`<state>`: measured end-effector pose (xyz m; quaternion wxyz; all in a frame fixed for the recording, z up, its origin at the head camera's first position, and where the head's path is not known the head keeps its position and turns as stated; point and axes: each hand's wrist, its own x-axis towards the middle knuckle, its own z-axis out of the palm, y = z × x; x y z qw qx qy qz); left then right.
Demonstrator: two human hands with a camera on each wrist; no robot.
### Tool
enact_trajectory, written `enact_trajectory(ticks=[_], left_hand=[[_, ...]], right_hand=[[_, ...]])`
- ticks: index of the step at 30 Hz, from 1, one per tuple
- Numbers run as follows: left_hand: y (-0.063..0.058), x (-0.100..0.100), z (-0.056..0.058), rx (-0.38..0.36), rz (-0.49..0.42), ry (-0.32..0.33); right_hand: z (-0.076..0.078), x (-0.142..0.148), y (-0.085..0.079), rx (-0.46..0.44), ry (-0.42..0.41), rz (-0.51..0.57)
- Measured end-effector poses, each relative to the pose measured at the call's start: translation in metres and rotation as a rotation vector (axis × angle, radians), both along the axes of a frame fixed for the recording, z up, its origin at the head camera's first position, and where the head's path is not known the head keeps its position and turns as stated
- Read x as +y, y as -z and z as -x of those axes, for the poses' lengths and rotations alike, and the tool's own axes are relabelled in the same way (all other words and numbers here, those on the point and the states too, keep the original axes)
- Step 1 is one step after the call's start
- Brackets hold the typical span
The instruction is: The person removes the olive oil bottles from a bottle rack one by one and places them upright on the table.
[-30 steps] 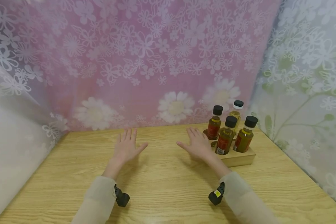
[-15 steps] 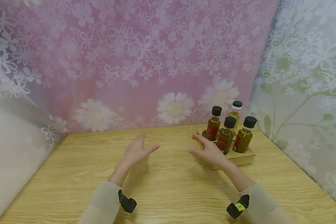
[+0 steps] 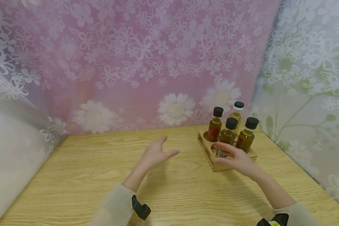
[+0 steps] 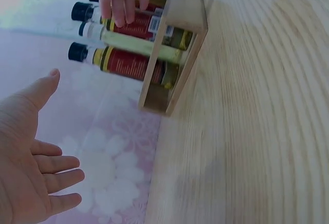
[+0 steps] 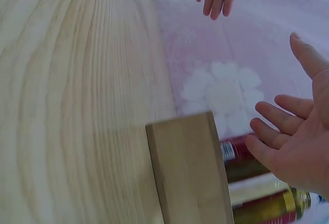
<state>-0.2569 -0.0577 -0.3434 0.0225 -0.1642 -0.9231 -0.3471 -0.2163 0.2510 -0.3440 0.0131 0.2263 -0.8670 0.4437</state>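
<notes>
My right hand [image 3: 241, 161], its fingers loosely extended, is in front of the wooden bottle rack [image 3: 221, 167] and overlaps its front in the head view. It holds nothing. Behind its fingers stands a black-capped oil bottle [image 3: 227, 135] with a red label, its lower part partly covered. Beside that, another red-labelled bottle [image 3: 245, 140] fills the right front hole. At the back are a dark oil bottle [image 3: 214, 130] and a paler yellow one with a white-ringed cap [image 3: 238, 108]. Over the middle of the table my left hand [image 3: 153, 153] hovers, thumb spread, holding nothing.
The wood-grain table [image 3: 87, 175] stretches to a pink floral curtain [image 3: 147, 62] behind. White floral cloth [image 3: 308, 103] hangs along the right side, beyond the rack. Black cameras are strapped at both wrists, such as the left wrist camera [image 3: 141, 208].
Both hands have moved to the right. The right hand has come across to the rack's front, uncovering the rack's left side. Bottles and rack stay in place.
</notes>
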Motion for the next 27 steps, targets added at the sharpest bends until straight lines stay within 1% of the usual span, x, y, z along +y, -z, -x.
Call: enact_trajectory(ticks=[2, 6, 9, 12, 18, 21, 24, 27], left_hand=[[0.000, 0.009, -0.001, -0.007, -0.005, 0.022], [0.001, 0.027, -0.001, -0.026, -0.027, 0.073], [0.003, 0.042, 0.001, -0.043, -0.076, 0.116], [0.005, 0.058, 0.004, -0.074, -0.132, 0.137], [0.015, 0.090, 0.009, -0.160, -0.213, 0.119], [0.021, 0.103, 0.011, -0.195, -0.240, 0.109], [0.026, 0.115, 0.013, -0.224, -0.262, 0.102], [0.032, 0.125, 0.014, -0.231, -0.275, 0.113]], right_hand=[[-0.005, 0.012, 0.000, -0.009, 0.018, -0.008], [-0.012, 0.037, 0.003, -0.061, 0.043, -0.005], [-0.015, 0.057, 0.006, -0.089, 0.068, 0.006], [-0.017, 0.077, 0.008, -0.080, 0.107, 0.014], [-0.015, 0.112, 0.011, -0.099, 0.200, 0.009], [-0.012, 0.122, 0.014, -0.100, 0.239, -0.021], [-0.007, 0.131, 0.018, -0.103, 0.242, -0.053], [-0.001, 0.138, 0.023, -0.117, 0.226, -0.068]])
